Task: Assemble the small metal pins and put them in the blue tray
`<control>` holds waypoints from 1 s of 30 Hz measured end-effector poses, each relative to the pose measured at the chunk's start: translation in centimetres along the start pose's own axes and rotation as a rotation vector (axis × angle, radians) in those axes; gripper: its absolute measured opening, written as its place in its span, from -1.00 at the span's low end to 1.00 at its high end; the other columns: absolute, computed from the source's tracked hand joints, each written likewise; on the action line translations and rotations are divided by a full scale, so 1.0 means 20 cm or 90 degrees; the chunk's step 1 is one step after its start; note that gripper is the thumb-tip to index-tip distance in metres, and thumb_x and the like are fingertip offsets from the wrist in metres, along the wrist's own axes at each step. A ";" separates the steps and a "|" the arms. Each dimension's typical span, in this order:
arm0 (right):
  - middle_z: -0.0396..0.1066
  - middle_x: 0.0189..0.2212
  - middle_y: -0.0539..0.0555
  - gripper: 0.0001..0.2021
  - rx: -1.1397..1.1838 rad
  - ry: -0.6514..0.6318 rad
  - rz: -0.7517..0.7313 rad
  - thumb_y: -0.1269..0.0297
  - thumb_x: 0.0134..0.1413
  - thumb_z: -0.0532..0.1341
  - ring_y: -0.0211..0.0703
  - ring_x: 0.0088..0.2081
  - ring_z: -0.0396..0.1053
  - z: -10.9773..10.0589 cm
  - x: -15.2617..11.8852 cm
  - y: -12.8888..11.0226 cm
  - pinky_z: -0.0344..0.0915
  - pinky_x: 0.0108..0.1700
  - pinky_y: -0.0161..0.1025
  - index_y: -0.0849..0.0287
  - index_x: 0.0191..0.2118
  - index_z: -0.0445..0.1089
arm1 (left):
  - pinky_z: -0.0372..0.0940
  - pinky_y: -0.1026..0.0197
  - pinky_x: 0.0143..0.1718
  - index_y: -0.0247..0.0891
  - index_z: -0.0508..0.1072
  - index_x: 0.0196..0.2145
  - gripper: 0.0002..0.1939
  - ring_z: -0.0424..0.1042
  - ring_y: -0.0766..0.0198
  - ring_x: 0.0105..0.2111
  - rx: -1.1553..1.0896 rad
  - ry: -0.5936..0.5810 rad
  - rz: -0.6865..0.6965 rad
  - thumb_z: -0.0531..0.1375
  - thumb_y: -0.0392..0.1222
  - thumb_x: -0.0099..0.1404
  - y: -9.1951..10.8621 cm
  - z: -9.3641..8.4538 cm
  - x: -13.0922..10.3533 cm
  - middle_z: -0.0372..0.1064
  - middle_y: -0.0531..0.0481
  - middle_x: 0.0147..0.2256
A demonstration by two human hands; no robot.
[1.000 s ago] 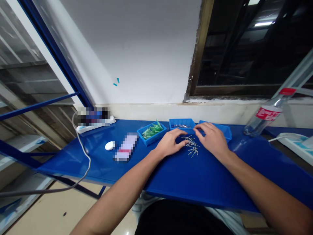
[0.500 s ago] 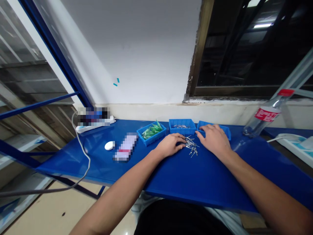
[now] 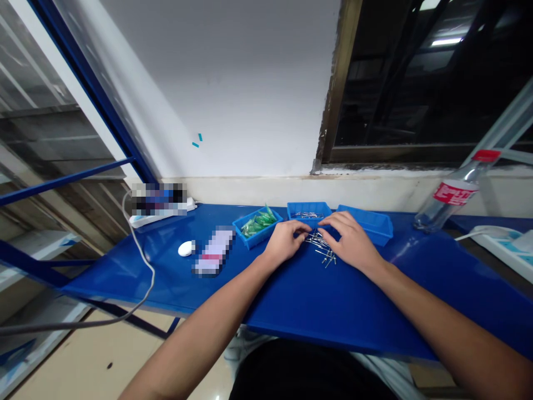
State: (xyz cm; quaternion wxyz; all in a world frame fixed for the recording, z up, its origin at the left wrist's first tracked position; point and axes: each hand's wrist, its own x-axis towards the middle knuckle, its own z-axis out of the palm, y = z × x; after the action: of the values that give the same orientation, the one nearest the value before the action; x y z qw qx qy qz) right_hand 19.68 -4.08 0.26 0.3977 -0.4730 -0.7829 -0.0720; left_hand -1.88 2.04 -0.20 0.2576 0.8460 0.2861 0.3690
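A loose pile of thin silvery metal pins [image 3: 323,244] lies on the blue table [image 3: 308,300] between my two hands. My left hand [image 3: 286,239] is at the pile's left edge, thumb and fingertips close together; whatever they may pinch is too small to tell. From the right, my right hand [image 3: 347,236] reaches over the pile, its thumb and fingers apart. Behind the hands, the middle blue tray [image 3: 310,221] holds some similar pins. Green packets [image 3: 259,223] fill the left blue tray [image 3: 262,239]. The right blue tray [image 3: 375,225] shows only its bare inside.
A blurred phone [image 3: 214,250] and a white round object [image 3: 186,248] lie on the left. Farther back is a white power strip [image 3: 164,215] with a grey cable. A plastic bottle [image 3: 453,194] and another power strip [image 3: 506,253] stand at the right.
My right hand has moved left, away from the right tray and over the pins. My left hand has drawn its fingers closer together at the pile, and some pins have shifted.
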 end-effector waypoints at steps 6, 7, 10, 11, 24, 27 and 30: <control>0.55 -0.20 0.08 -0.89 0.144 -0.029 0.095 0.32 0.25 0.25 -0.10 -0.29 0.50 0.06 -0.01 -0.05 0.46 -0.18 -0.13 0.09 -0.12 0.47 | 0.48 0.04 0.07 -0.37 0.53 0.03 -0.66 0.60 0.04 -0.01 -0.376 0.017 -0.105 0.35 -0.26 0.31 0.04 0.01 0.01 0.56 -0.27 0.02; 0.55 -0.22 0.07 -0.89 0.151 -0.019 0.114 0.32 0.23 0.26 -0.11 -0.31 0.50 0.07 -0.01 -0.06 0.46 -0.20 -0.14 0.09 -0.13 0.46 | 0.48 0.03 0.08 -0.38 0.53 0.04 -0.64 0.59 0.02 0.00 -0.396 0.011 -0.114 0.36 -0.25 0.30 0.04 0.01 0.01 0.55 -0.29 0.03; 0.56 -0.25 0.06 -0.92 0.156 0.008 0.145 0.31 0.20 0.27 -0.13 -0.35 0.50 0.07 -0.01 -0.06 0.46 -0.22 -0.16 0.10 -0.18 0.46 | 0.46 0.00 0.10 -0.37 0.53 0.05 -0.61 0.59 -0.01 0.01 -0.410 -0.001 -0.134 0.38 -0.23 0.29 0.06 0.02 0.01 0.56 -0.28 0.01; 0.56 -0.25 0.06 -0.92 0.157 0.012 0.149 0.31 0.19 0.27 -0.13 -0.35 0.50 0.07 -0.01 -0.06 0.46 -0.23 -0.17 0.10 -0.19 0.46 | 0.46 -0.01 0.10 -0.37 0.54 0.05 -0.61 0.60 -0.01 -0.01 -0.406 -0.001 -0.140 0.38 -0.23 0.29 0.06 0.02 0.01 0.57 -0.27 -0.01; 0.51 -0.36 0.05 -0.82 0.098 0.034 0.156 0.35 0.10 0.23 -0.16 -0.43 0.41 0.04 0.01 -0.09 0.40 -0.33 -0.22 0.11 -0.18 0.53 | 0.42 0.02 0.18 -0.35 0.49 0.13 -0.58 0.53 0.02 0.10 -0.427 -0.017 -0.099 0.32 -0.22 0.35 0.06 0.04 0.01 0.46 -0.31 0.16; 0.52 -0.35 0.06 -0.86 0.106 0.032 0.165 0.32 0.11 0.26 -0.16 -0.43 0.41 0.03 0.01 -0.09 0.40 -0.34 -0.22 0.11 -0.21 0.54 | 0.46 0.04 0.12 -0.33 0.48 0.16 -0.47 0.57 0.00 0.05 -0.347 -0.025 -0.113 0.38 -0.08 0.29 0.08 0.03 0.00 0.53 -0.27 0.08; 0.53 -0.31 0.06 -0.87 0.127 0.009 0.139 0.31 0.17 0.25 -0.16 -0.40 0.43 0.02 0.01 -0.09 0.40 -0.30 -0.22 0.11 -0.19 0.53 | 0.51 0.07 0.03 -0.30 0.58 0.05 -0.58 0.63 0.03 -0.08 -0.246 -0.047 -0.118 0.33 0.00 0.34 0.09 0.01 -0.01 0.62 -0.18 -0.06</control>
State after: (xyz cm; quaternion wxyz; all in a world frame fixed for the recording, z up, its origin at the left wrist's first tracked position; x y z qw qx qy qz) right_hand 18.06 -4.70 0.58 0.4536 -0.5131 -0.7272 0.0468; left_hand -1.33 0.62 0.75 0.4582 0.7636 0.2772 0.3606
